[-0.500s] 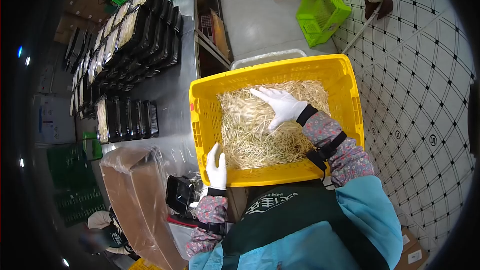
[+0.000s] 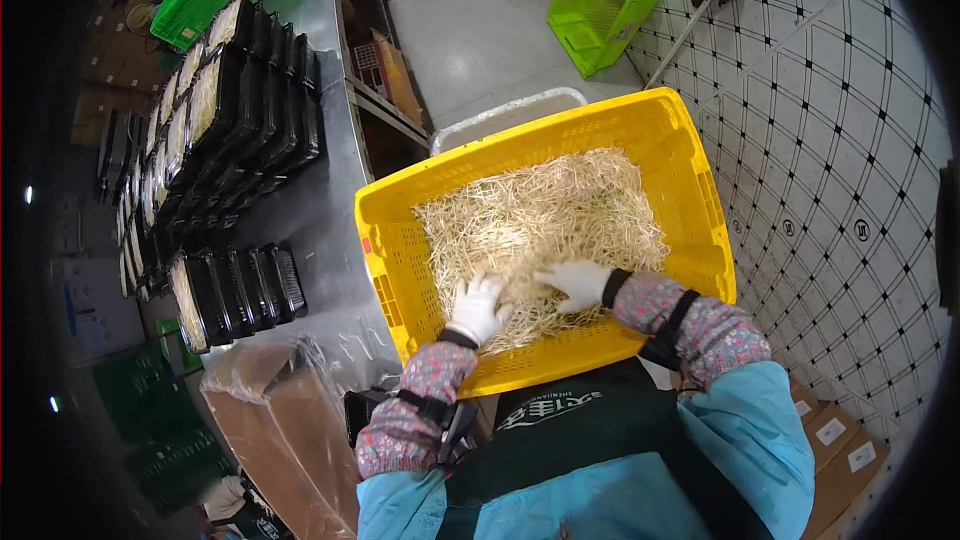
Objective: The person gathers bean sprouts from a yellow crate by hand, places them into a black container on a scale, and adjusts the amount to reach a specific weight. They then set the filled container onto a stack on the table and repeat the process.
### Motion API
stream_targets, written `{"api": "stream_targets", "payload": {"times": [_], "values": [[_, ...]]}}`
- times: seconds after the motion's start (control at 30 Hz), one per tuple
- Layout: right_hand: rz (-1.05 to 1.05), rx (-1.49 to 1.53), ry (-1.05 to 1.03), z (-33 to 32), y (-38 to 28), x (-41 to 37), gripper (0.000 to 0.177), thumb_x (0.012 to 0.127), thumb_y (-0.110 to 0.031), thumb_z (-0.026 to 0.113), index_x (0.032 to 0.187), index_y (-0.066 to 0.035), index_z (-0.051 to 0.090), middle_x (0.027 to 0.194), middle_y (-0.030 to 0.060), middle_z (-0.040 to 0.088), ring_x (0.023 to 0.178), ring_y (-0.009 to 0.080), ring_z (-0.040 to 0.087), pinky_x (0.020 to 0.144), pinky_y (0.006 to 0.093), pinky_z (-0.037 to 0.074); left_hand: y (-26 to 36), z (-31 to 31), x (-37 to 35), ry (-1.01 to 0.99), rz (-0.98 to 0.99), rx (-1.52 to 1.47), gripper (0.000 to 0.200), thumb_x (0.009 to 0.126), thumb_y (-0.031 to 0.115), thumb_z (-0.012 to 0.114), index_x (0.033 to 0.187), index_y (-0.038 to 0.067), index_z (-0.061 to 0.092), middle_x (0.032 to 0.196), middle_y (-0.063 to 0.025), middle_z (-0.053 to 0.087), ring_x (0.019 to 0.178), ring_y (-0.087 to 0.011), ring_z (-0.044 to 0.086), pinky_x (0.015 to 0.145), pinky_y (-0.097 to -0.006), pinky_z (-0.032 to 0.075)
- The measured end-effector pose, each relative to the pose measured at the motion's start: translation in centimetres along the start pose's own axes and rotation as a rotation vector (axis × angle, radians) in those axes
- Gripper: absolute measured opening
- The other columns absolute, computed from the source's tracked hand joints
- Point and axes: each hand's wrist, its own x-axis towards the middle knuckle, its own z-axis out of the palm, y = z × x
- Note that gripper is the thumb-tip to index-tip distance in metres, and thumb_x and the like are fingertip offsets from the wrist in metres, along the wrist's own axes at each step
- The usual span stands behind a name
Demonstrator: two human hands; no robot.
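A yellow perforated crate (image 2: pixel 545 372) holds a thick bed of pale, thin, sprout-like strands (image 2: pixel 550 195). White gloves cover both hands. My left hand (image 2: pixel 478 312) rests on the strands near the crate's front left corner, fingers spread and pointing away from me. To its right, my right hand (image 2: pixel 578 285) touches the strands, its thumb and fingers apart and pointing left. Some strands between the two hands are blurred by motion. The tips of the right fingers are partly hidden among the strands.
Stacked black trays (image 2: pixel 205 285) of pale strands stand on the metal table (image 2: pixel 335 270) at left. A plastic-wrapped carton (image 2: pixel 285 440) is nearer me. Beyond the yellow crate are a whitish tub (image 2: pixel 510 118) and a lime-green crate (image 2: pixel 600 10). Another person (image 2: pixel 240 510) is at lower left.
My left hand has moved from the crate's left rim onto the strands. My right hand has drawn back toward me, nearer the left one. The view has shifted slightly.
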Motion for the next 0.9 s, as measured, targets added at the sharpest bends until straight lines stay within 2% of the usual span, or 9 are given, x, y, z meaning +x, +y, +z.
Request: {"api": "stream_targets", "payload": {"times": [0.1, 0.23, 0.3, 0.4, 0.43, 0.53, 0.6, 0.73, 0.9], "values": [[-0.194, 0.153, -0.135, -0.3, 0.9, -3.0, 0.068, 0.084, -0.036, 0.069, 0.144, -0.016, 0.044, 0.138, 0.0192, 0.052, 0.119, 0.0358, 0.056, 0.098, 0.0435, 0.047, 0.8, -2.2, -4.2, -0.068, 0.1, -0.154, 0.053, 0.089, 0.04, 0.064, 0.134, 0.014, 0.055, 0.134, -0.0145, 0.056, 0.135, -0.034, 0.041, 0.112, -0.0494, 0.031], [0.005, 0.291, 0.1, -6.7, 4.1, 0.8, 0.055, 0.087, -0.038, 0.065, 0.134, -0.012, 0.056, 0.124, 0.0192, 0.063, 0.114, 0.034, 0.059, 0.099, 0.0421, 0.046, -1.7, -6.6, -0.2, 0.059, -0.033, -0.508, 0.035, 0.09, 0.033, 0.068, 0.116, 0.01, 0.069, 0.115, -0.0139, 0.069, 0.108, -0.0293, 0.066, 0.093, -0.035, 0.051], [0.059, 0.277, 0.328, -9.6, 4.9, 4.7, 0.056, 0.088, -0.043, 0.062, 0.134, -0.01, 0.056, 0.125, 0.0198, 0.062, 0.117, 0.0349, 0.058, 0.101, 0.043, 0.044, -3.0, -7.8, 4.6, 0.204, -0.16, -0.46, 0.04, 0.091, 0.032, 0.064, 0.121, 0.007, 0.065, 0.113, -0.0186, 0.068, 0.105, -0.0334, 0.065, 0.094, -0.0382, 0.051], [0.173, 0.023, 0.67, -7.9, 6.4, 10.6, 0.073, 0.086, -0.052, 0.06, 0.145, -0.013, 0.043, 0.145, 0.0202, 0.047, 0.134, 0.0374, 0.044, 0.111, 0.0422, 0.036, -5.7, -4.7, 11.1, 0.542, -0.05, -0.101, 0.066, 0.091, 0.045, 0.062, 0.137, -0.001, 0.047, 0.134, -0.0227, 0.054, 0.13, -0.0425, 0.042, 0.108, -0.0497, 0.034], [0.197, 0.125, 0.511, -8.0, 6.7, 10.6, 0.083, 0.086, -0.06, 0.057, 0.151, -0.015, 0.033, 0.154, 0.0209, 0.033, 0.142, 0.0418, 0.03, 0.115, 0.0476, 0.027, -6.3, -2.7, 11.6, 0.468, -0.115, -0.074, 0.069, 0.091, 0.049, 0.06, 0.138, 0.0, 0.046, 0.135, -0.0228, 0.052, 0.131, -0.0427, 0.041, 0.108, -0.0522, 0.033], [0.228, 0.029, 0.288, -5.2, 2.4, 7.0, 0.092, 0.084, -0.068, 0.056, 0.153, -0.013, 0.028, 0.154, 0.0227, 0.03, 0.141, 0.0428, 0.03, 0.114, 0.052, 0.027, -4.6, -0.4, 8.3, 0.144, -0.18, -0.108, 0.087, 0.088, 0.068, 0.048, 0.14, -0.001, 0.043, 0.134, -0.0229, 0.052, 0.132, -0.0412, 0.04, 0.111, -0.0592, 0.025], [0.099, -0.032, 0.199, -2.5, 1.0, 2.6, 0.106, 0.076, -0.072, 0.061, 0.154, -0.012, 0.023, 0.155, 0.0251, 0.028, 0.141, 0.0443, 0.028, 0.113, 0.0565, 0.026, -3.8, 2.4, 3.3, 0.21, 0.033, 0.126, 0.098, 0.08, 0.075, 0.054, 0.14, -0.001, 0.042, 0.118, -0.0212, 0.053, 0.118, -0.0378, 0.047, 0.106, -0.0548, 0.029], [-0.04, -0.084, 0.183, 2.0, -0.5, -1.7, 0.123, 0.065, -0.067, 0.076, 0.156, -0.011, 0.014, 0.154, 0.0265, 0.026, 0.139, 0.0439, 0.032, 0.109, 0.0571, 0.031, 1.5, 0.6, -2.6, -0.01, -0.076, -0.017, 0.119, 0.058, 0.06, 0.082, 0.147, 0.0, 0.029, 0.129, -0.0224, 0.047, 0.122, -0.0418, 0.044, 0.106, -0.0541, 0.032], [0.071, -0.192, 0.244, 0.5, -0.6, 0.6, 0.123, 0.064, -0.041, 0.086, 0.156, -0.011, 0.01, 0.15, 0.0265, 0.033, 0.133, 0.0421, 0.042, 0.1, 0.0495, 0.043, 1.6, 0.7, 0.5, -0.026, -0.251, -0.08, 0.137, 0.053, 0.046, 0.09, 0.153, 0.003, 0.007, 0.133, -0.0235, 0.044, 0.117, -0.0408, 0.051, 0.095, -0.0479, 0.046]]}}
